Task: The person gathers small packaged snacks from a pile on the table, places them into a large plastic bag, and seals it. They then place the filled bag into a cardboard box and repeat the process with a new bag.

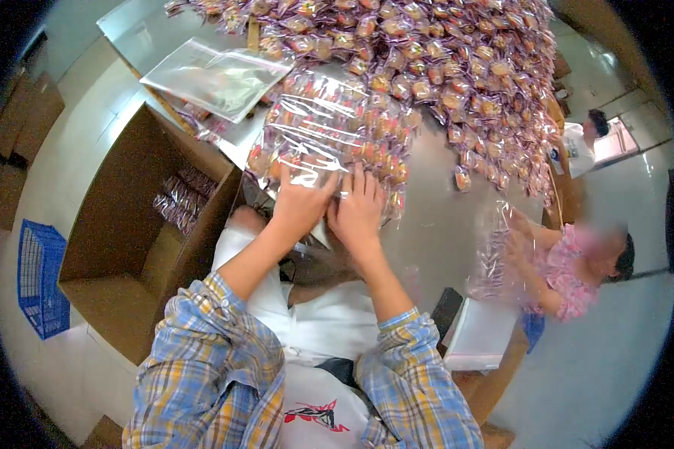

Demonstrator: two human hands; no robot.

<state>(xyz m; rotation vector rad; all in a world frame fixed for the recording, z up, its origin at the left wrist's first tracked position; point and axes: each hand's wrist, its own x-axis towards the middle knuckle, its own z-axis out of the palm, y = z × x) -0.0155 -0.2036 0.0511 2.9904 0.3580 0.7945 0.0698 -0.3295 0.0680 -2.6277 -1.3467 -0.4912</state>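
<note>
A clear plastic bag [314, 123] packed with rows of small wrapped packets lies on the metal table in front of me. My left hand [303, 203] grips its near edge, with the fingers over the top. Close beside it, my right hand [357, 209] holds the same edge, its fingers laid on the film. Both thumbs point toward each other near the middle. The underside of the bag is hidden. Just beyond the bag, a flat clear zip bag [217, 78] lies at the upper left.
A large heap of wrapped packets [472, 82] covers the far table. An open cardboard box [101, 247] on the left contains filled bags [186, 198]. A blue crate [43, 277] stands beyond it. At right, a co-worker [569, 269] handles another filled bag [493, 258] near stacked flat bags [481, 333].
</note>
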